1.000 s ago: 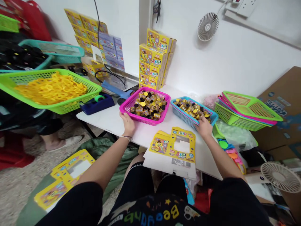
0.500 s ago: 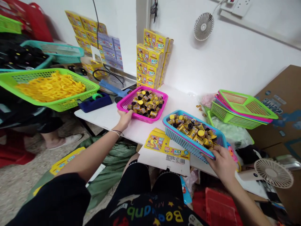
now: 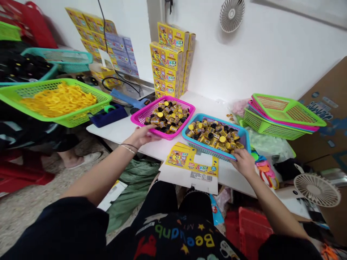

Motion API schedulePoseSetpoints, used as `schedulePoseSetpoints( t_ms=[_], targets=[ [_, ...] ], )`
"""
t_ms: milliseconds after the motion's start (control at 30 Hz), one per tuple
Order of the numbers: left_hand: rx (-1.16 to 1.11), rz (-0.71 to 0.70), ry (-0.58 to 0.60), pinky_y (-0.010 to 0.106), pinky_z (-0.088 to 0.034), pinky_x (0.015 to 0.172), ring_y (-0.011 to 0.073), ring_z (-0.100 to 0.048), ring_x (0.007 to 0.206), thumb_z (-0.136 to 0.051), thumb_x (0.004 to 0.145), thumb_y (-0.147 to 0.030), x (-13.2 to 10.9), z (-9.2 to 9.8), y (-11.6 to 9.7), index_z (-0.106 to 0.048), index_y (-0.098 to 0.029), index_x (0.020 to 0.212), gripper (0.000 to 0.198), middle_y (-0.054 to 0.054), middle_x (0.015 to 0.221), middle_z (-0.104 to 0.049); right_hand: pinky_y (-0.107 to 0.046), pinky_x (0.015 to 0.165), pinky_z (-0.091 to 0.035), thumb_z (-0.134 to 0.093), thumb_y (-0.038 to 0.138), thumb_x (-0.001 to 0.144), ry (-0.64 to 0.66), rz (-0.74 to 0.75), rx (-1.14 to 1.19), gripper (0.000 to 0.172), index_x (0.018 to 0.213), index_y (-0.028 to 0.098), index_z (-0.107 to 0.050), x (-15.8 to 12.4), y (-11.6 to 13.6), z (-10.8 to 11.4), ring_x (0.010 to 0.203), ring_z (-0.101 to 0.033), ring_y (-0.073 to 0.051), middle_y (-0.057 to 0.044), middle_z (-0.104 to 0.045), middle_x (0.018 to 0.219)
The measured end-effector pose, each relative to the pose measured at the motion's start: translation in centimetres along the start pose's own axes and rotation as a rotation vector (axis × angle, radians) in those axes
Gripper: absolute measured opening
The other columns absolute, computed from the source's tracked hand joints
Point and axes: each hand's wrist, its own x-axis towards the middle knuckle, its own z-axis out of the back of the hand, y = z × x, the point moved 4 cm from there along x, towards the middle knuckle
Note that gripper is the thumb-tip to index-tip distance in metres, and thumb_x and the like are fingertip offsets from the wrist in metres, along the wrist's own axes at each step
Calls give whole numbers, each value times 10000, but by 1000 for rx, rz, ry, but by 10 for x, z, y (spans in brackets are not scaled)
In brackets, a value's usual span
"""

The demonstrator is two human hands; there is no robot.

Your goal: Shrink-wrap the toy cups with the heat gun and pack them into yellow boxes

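Observation:
A pink basket (image 3: pixel 137 117) full of small yellow and black cylinders (image 3: pixel 169 116) rests on the white table. My left hand (image 3: pixel 143 136) is at its front left edge, fingers stretched out against the rim. To the right stands a blue basket (image 3: pixel 206 148), heaped with the same kind of cylinders and with a pink edge showing beneath it. My right hand (image 3: pixel 242 161) has its fingers closed over the blue basket's front right corner. Between my hands, a flat, unfolded yellow and white carton (image 3: pixel 189 168) overhangs the table's front edge.
Stacked yellow boxes (image 3: pixel 166 65) stand against the wall. A green basket (image 3: pixel 104 103) of yellow plastic pieces and a tape dispenser (image 3: pixel 110 116) are at left. Nested baskets (image 3: pixel 273 126) and a small fan (image 3: pixel 316 189) are at right. Another person's foot (image 3: pixel 78 160) shows at left.
The blue basket has gone from tilted to level on the table, shifting left and back beside the pink one. My left hand's fingers have loosened from the pink rim.

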Motion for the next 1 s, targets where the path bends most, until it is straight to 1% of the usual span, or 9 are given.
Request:
schedulePoseSetpoints(
  t_ms=[67,167,333,433,567,700,767,900,1000],
  targets=[
    [19,101,44,665,-635,792,272,-701,840,-686,704,56,-5,-8,14,-628,-162,990,364,81,905,-636,-312,811,-433,-668,380,952,82,-24,46,213,932,194,-770,11,-17,-26,949,-600,-212,-100,-726,1026],
    [-4,143,83,664,-638,772,318,-734,884,-623,746,35,-8,-21,26,-622,-147,999,312,119,921,-669,-333,844,-412,-628,396,965,137,-54,57,258,897,185,-760,27,-38,-49,986,-597,-234,-117,-715,1025],
    [-85,163,86,619,-666,741,327,-768,886,-536,724,67,-4,-33,18,-599,-167,1099,447,108,938,-705,-341,885,-381,-623,443,959,247,-68,48,279,893,198,-740,41,-51,-55,1050,-585,-245,-111,-715,1131],
    [-79,181,58,607,-675,707,338,-772,891,-519,710,73,-1,-27,10,-590,-163,1153,507,124,976,-701,-341,902,-367,-632,461,960,317,-81,37,289,981,195,-744,42,-43,-50,1092,-578,-244,-112,-708,1194],
    [-49,163,19,548,-693,711,308,-764,891,-519,701,75,2,-16,7,-587,-157,1209,563,142,1033,-688,-350,880,-349,-620,459,974,369,-186,4,353,1153,169,-712,44,-20,-51,1106,-567,-267,-135,-719,1178],
    [-27,99,15,512,-699,723,248,-744,825,-529,727,83,-3,-12,10,-581,-144,1213,540,132,1036,-681,-364,827,-338,-577,433,991,392,-334,-33,331,1085,141,-702,50,-1,-55,1090,-554,-296,-167,-734,1111],
    [-16,35,11,478,-703,713,211,-730,797,-558,757,85,-9,-10,12,-542,-181,1250,561,106,1064,-673,-372,817,-331,-567,396,989,395,-392,-41,288,1045,147,-701,52,3,-56,1102,-541,-305,-170,-734,1123],
    [-2,-101,-15,428,-703,711,154,-711,773,-609,756,112,-21,-8,12,-393,-325,1361,777,35,1160,-638,-382,822,-319,-597,351,946,390,-468,-33,222,974,157,-700,54,6,-56,1102,-528,-309,-166,-739,1108],
    [7,-145,-37,386,-698,719,131,-702,750,-582,730,136,-25,-10,14,-362,-337,1378,831,7,1125,-624,-390,827,-307,-601,357,920,357,-530,-35,227,957,156,-698,57,5,-56,1083,-523,-315,-172,-741,1094]
  ],
)
